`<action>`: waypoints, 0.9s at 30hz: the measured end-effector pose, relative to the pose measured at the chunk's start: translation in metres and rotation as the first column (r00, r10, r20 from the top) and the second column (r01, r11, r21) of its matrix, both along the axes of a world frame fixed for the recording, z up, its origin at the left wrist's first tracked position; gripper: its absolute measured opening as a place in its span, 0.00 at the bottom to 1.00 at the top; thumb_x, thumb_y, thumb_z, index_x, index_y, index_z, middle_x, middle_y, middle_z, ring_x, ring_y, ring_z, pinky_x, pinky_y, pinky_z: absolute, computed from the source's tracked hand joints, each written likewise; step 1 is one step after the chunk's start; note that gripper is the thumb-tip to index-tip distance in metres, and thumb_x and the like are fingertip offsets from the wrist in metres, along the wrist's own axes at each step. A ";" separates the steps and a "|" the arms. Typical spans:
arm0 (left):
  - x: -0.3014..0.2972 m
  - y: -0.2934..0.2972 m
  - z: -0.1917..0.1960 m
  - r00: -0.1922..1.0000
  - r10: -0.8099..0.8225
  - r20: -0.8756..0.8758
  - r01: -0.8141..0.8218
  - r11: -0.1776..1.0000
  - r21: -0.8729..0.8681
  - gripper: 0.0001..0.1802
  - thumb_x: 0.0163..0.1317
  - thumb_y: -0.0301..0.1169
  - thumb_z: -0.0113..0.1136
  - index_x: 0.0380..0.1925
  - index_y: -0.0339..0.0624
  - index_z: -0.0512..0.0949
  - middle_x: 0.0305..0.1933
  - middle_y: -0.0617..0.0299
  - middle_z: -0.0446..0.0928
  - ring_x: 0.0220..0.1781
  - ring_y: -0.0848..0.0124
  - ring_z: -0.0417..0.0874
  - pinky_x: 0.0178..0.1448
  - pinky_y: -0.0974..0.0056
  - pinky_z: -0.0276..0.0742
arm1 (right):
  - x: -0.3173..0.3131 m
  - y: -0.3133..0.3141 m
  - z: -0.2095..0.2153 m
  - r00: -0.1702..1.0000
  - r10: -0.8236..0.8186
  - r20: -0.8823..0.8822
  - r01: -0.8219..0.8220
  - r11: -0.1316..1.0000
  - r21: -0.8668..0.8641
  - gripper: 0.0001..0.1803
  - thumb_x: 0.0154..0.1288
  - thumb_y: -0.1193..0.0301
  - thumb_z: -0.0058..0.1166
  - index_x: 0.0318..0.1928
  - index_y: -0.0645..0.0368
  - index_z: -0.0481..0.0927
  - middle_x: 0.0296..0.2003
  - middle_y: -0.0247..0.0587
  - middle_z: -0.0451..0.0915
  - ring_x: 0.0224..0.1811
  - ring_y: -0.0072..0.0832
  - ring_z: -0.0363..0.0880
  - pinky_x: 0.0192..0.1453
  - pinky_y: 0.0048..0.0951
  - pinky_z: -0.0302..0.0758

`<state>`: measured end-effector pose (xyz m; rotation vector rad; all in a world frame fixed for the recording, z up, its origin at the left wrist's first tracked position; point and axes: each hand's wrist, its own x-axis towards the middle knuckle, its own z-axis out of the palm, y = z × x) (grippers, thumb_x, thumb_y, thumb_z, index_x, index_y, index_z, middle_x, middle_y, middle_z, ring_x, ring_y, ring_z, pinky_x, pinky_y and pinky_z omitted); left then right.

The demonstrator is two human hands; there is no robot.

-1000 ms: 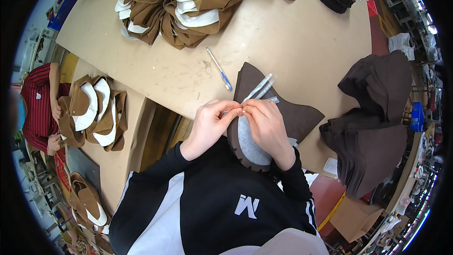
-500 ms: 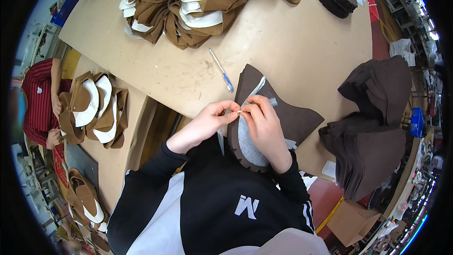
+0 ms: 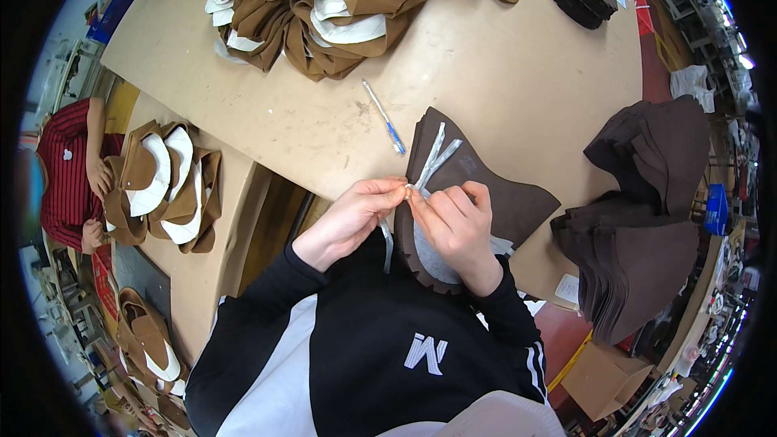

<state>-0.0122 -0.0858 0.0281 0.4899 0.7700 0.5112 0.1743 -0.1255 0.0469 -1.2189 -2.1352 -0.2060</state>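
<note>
A shiny, whitish thin strip [image 3: 443, 158] is pinched between the fingertips of both hands. My left hand [image 3: 350, 217] is closed on it from the left, thumb against forefinger. My right hand [image 3: 455, 225] pinches it right beside, the other fingers curled. Two ends of the strip stick out beyond the fingers, and another length hangs below my left hand. Under the hands lie dark brown fabric pieces [image 3: 506, 190], apparently stacked, at the table edge. A pale grey backing patch [image 3: 429, 252] with a notched dark border shows partly beneath my right hand.
A blue-and-white pen [image 3: 384, 118] lies beyond my hands. Brown pieces with white parts [image 3: 344, 20] are heaped at the back. Stacks of dark brown pieces [image 3: 631, 263] stand on the right. At the left, a person in a striped shirt [image 3: 69, 170] touches another brown bundle [image 3: 194, 194].
My right hand has turned, its fingers curling more. The strip's two ends now stand out side by side beyond the fingers. The person at the left has shifted a hand slightly.
</note>
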 end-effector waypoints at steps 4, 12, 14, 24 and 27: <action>0.007 -0.004 0.003 0.999 0.044 -0.004 -0.043 0.999 0.020 0.09 0.71 0.30 0.57 0.45 0.36 0.81 0.43 0.68 0.79 0.43 0.82 0.75 0.50 0.74 0.70 | -0.003 0.001 0.003 0.995 -0.016 -0.096 0.009 0.997 -0.072 0.07 0.48 0.74 0.62 0.30 0.58 0.81 0.24 0.32 0.69 0.30 0.28 0.71 0.41 0.34 0.66; 0.008 0.004 -0.001 0.912 0.171 -0.374 0.302 0.338 0.891 0.05 0.59 0.24 0.65 0.36 0.39 0.81 0.42 0.60 0.74 0.41 0.65 0.76 0.46 0.64 0.74 | 0.018 0.007 0.007 0.991 0.101 -0.086 -0.127 0.914 -0.385 0.08 0.46 0.75 0.59 0.24 0.57 0.71 0.25 0.37 0.66 0.31 0.34 0.70 0.45 0.35 0.66; -0.002 0.018 -0.004 0.878 0.260 -0.401 0.391 0.093 0.916 0.06 0.57 0.23 0.66 0.35 0.39 0.81 0.40 0.60 0.75 0.41 0.63 0.76 0.45 0.63 0.74 | 0.022 0.009 0.005 0.989 0.135 -0.060 -0.148 0.918 -0.368 0.08 0.46 0.75 0.59 0.24 0.57 0.71 0.25 0.38 0.66 0.31 0.34 0.70 0.47 0.36 0.67; -0.017 0.067 -0.026 0.866 0.392 -0.311 0.460 -0.375 0.805 0.08 0.50 0.23 0.68 0.32 0.41 0.80 0.28 0.62 0.69 0.31 0.65 0.70 0.34 0.64 0.71 | 0.033 0.002 0.007 0.960 0.238 -0.144 -0.276 0.887 -0.370 0.09 0.42 0.77 0.58 0.23 0.59 0.69 0.24 0.39 0.65 0.30 0.35 0.70 0.47 0.37 0.69; -0.021 0.080 -0.033 0.861 0.407 -0.304 0.488 -0.498 0.717 0.10 0.49 0.23 0.67 0.33 0.42 0.80 0.28 0.64 0.67 0.30 0.67 0.69 0.33 0.64 0.71 | 0.034 0.003 0.005 0.944 0.272 -0.186 -0.323 0.877 -0.356 0.10 0.40 0.78 0.58 0.22 0.59 0.68 0.23 0.39 0.64 0.29 0.36 0.69 0.45 0.37 0.69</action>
